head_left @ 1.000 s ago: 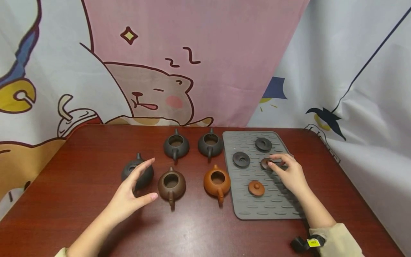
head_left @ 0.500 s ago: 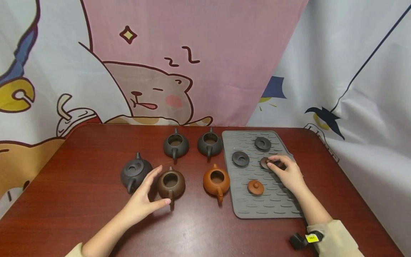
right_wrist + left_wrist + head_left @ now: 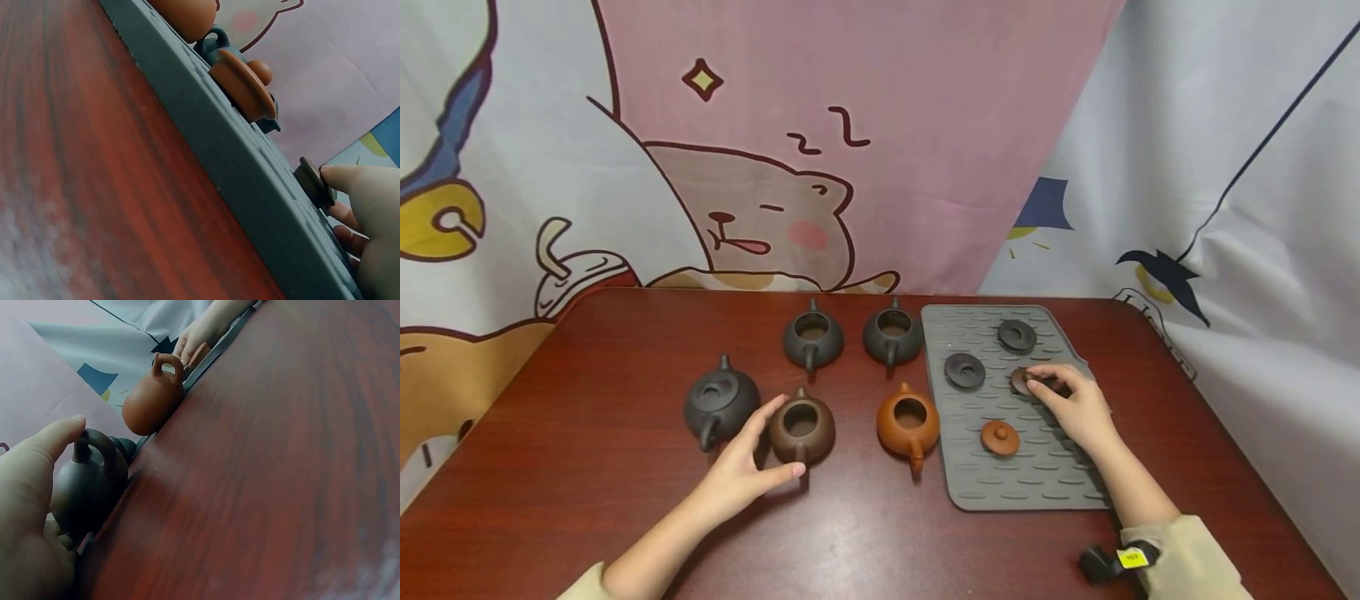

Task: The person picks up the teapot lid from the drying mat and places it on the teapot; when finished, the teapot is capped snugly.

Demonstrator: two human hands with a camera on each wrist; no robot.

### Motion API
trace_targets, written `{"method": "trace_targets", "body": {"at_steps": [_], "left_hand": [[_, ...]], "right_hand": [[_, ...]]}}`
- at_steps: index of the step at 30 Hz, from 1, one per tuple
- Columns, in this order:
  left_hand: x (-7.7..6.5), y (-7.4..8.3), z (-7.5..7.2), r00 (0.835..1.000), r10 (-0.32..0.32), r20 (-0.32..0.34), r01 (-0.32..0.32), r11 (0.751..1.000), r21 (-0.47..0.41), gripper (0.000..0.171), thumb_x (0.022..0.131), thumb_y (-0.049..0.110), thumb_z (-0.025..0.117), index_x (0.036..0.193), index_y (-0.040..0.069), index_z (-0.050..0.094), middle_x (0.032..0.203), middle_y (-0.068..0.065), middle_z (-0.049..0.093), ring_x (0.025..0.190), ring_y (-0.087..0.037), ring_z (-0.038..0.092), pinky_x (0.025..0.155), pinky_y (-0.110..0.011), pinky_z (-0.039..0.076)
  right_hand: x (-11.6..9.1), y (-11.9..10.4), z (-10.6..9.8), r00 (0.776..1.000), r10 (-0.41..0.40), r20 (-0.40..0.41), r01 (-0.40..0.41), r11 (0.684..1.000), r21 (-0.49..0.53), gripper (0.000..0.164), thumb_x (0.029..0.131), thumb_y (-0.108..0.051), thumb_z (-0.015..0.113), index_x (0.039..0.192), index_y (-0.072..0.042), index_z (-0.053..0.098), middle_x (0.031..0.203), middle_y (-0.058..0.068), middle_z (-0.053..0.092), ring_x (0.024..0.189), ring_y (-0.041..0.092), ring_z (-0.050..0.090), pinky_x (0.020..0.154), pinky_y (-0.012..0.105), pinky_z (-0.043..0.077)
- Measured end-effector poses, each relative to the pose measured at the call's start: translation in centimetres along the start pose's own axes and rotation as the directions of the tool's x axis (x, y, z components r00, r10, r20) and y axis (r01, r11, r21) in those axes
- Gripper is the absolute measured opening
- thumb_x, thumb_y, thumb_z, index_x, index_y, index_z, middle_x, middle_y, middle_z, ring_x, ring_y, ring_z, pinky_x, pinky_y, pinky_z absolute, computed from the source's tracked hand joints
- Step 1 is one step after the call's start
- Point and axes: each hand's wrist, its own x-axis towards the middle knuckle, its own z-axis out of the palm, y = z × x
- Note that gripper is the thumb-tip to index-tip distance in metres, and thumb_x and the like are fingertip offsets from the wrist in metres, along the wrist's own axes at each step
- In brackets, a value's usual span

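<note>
The head camera looks forward and down over the bench (image 3: 865, 537). Both wrist cameras sit low, tilted: the left, near the brown teapot (image 3: 89, 490), faces rightward; the right, leftward. Both catch the orange lid (image 3: 242, 89).

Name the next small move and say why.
Probably lift the brown lid off the gray mat: the right grip pinches it, and the left grip is around the brown teapot, which stands uncovered.
</note>
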Motion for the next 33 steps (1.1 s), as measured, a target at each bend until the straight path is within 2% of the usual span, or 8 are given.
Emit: {"method": "trace_targets", "body": {"at_steps": [9, 18, 23, 33], "left_hand": [[0.2, -0.1, 0.1, 1.000, 0.026, -0.012, -0.026, 1.000, -0.002, 0.089, 0.078, 0.025, 0.081, 0.149, 0.010, 0.029, 0.144, -0.017, 0.040, 0.137, -0.035, 0.026, 0.104, -0.064, 0.016], [0.3, -0.1, 0.0, 0.999, 0.042, -0.020, -0.042, 0.999, 0.005, 0.088, 0.077, 0.024, 0.082, 0.148, 0.010, 0.031, 0.141, -0.017, 0.043, 0.135, -0.037, 0.030, 0.103, -0.065, 0.019], [0.2, -0.1, -0.1, 0.998, 0.055, -0.028, -0.054, 0.998, 0.015, 0.087, 0.077, 0.023, 0.082, 0.148, 0.010, 0.032, 0.140, -0.017, 0.045, 0.134, -0.035, 0.032, 0.103, -0.064, 0.020], [0.2, -0.2, 0.0, 0.998, 0.050, -0.036, -0.049, 0.998, 0.031, 0.088, 0.076, 0.024, 0.082, 0.147, 0.010, 0.033, 0.140, -0.016, 0.046, 0.134, -0.035, 0.033, 0.103, -0.064, 0.020]], "right_hand": [[-0.1, -0.4, -0.4, 0.999, -0.023, -0.035, 0.024, 0.999, 0.042, 0.025, 0.093, -0.023, 0.065, 0.112, -0.007, 0.068, 0.106, 0.008, 0.062, 0.082, 0.011, 0.047, 0.059, 0.024, 0.041], [-0.2, -1.9, -0.9, 0.995, -0.069, -0.074, 0.074, 0.996, 0.056, 0.021, 0.092, -0.017, 0.066, 0.110, -0.006, 0.069, 0.103, 0.008, 0.061, 0.086, 0.015, 0.048, 0.066, 0.023, 0.039], [-0.3, -3.3, -1.3, 0.991, -0.101, -0.089, 0.108, 0.991, 0.077, 0.019, 0.090, -0.014, 0.068, 0.109, -0.007, 0.070, 0.102, 0.006, 0.062, 0.084, 0.011, 0.048, 0.064, 0.023, 0.040], [-1.1, -7.1, -2.0, 0.991, -0.121, -0.057, 0.126, 0.986, 0.109, 0.018, 0.091, -0.016, 0.068, 0.108, -0.009, 0.070, 0.107, 0.004, 0.061, 0.090, 0.018, 0.048, 0.068, 0.030, 0.037]]}}
